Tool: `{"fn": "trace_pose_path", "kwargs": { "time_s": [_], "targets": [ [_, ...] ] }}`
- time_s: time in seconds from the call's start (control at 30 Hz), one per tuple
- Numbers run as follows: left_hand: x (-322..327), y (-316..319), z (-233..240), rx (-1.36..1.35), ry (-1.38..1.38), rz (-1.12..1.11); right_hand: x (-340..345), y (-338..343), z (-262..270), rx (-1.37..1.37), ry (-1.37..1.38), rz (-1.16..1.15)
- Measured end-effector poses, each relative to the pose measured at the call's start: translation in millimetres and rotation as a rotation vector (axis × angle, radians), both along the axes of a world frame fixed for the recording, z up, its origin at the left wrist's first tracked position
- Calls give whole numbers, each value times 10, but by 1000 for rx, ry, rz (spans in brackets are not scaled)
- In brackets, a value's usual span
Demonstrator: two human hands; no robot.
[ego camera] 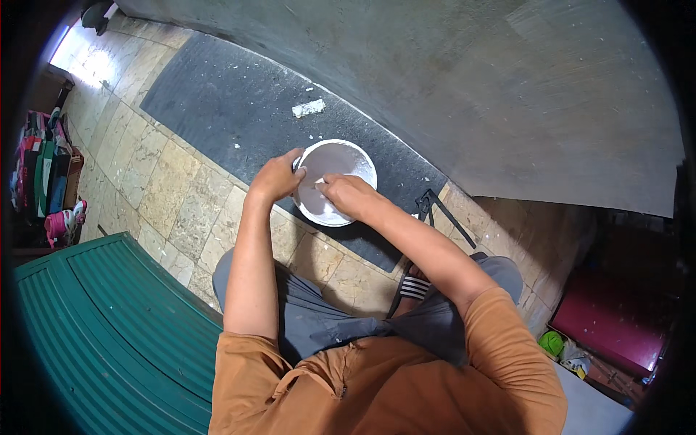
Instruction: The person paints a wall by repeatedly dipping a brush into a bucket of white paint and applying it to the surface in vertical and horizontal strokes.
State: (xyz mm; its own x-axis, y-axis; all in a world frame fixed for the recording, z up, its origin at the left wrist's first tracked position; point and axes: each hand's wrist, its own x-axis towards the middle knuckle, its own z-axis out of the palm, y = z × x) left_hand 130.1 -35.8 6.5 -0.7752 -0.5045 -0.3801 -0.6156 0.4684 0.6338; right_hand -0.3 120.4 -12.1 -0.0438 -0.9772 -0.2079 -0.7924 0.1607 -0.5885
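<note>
A white bucket (370, 163) is before me, its inside smeared with a white substance. My left hand (280, 175) grips the bucket's rim on the left, with the thumb over the edge. Reaching over the near right rim, my right hand (348, 193) is inside the mouth of the bucket with its fingers curled. A small white bit shows by its fingertips, but whether the hand holds a tool is hidden. Beneath the bucket lies a dark mat (217, 81) speckled with white. A white-coated flat piece (308, 108) rests on the mat beyond the bucket.
A grey plastered wall (435, 81) runs along the mat's far side. Black straps or a thin black frame (446, 217) lie right of the bucket. Green ribbed panels (125, 326) stand at lower left, and a shelf with boxes (46, 174) at far left. Stone tiles (168, 179) cover the floor.
</note>
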Motion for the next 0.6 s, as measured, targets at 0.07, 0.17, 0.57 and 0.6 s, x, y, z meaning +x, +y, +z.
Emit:
{"fn": "trace_pose_path", "kwargs": {
  "time_s": [0.07, 0.17, 0.57, 0.6],
  "targets": [
    [20, -6, 50, 8, -8, 0, -11, -34, 46, 60, -86, -167],
    [42, 32, 109, 60, -54, 24, -51, -97, -21, 9, 34, -182],
    [-3, 46, 24, 44, 7, 5, -10, 80, -410, -135, 115, 124],
    [-4, 43, 48, 48, -3, 6, -12, 87, -367, -131, 110, 119]
  ]
}}
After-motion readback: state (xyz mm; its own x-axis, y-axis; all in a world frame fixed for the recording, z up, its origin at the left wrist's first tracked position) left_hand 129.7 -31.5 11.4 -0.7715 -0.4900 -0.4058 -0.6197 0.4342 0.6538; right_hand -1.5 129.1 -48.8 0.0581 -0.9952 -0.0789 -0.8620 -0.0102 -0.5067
